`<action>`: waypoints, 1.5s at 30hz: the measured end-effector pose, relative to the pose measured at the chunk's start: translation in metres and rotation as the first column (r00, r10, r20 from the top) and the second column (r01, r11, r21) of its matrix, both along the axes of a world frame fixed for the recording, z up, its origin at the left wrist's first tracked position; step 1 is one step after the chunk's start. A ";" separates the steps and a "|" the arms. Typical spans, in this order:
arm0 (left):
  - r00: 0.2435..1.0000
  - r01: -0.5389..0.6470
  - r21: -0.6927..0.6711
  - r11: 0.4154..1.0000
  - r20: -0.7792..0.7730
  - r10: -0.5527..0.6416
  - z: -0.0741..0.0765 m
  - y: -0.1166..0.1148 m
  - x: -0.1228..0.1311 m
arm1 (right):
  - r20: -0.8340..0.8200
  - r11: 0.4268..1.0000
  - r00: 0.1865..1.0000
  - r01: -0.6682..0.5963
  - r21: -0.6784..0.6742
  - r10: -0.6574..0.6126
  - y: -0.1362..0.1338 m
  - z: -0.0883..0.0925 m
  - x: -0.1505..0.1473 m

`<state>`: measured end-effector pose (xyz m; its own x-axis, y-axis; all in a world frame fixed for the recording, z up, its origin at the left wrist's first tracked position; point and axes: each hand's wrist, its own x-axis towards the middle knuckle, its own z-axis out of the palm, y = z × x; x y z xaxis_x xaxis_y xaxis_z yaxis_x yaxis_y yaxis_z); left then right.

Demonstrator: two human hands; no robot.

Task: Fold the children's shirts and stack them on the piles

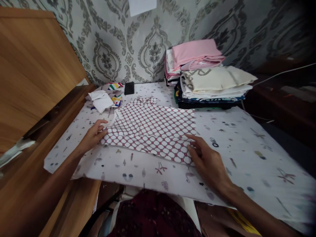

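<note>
A person's left hand [95, 134] and right hand [207, 158], each with thumb and forefinger apart, touch opposite ends of a red-and-white patterned garment [153, 125] lying flat on a printed white cloth [237, 148] before me. Behind it lie a rumpled clothes pile [102, 100] and a small dark object [129, 88]; folded clothes [219, 79] stand stacked at back right.

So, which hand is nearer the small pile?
Left: the left hand is just in front of the small pile; the right hand is farther, by the right edge of the cloth.
</note>
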<state>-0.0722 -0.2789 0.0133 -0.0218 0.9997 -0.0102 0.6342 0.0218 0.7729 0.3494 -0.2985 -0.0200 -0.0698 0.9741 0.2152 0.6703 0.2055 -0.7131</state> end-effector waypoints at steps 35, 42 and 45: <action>0.752 0.480 0.181 0.858 -0.589 -0.296 -0.030 0.038 0.078 | 0.240 0.981 0.971 -0.033 0.192 -0.015 0.020 -0.022 0.013; 0.690 0.541 0.035 0.840 -0.590 -0.420 -0.034 0.026 0.073 | 0.300 0.980 0.954 -0.035 0.198 -0.027 0.019 -0.022 0.012; 0.723 0.499 0.030 0.866 -0.565 -0.397 -0.029 0.027 0.056 | 0.314 0.978 0.949 -0.042 0.202 -0.024 0.019 -0.021 0.012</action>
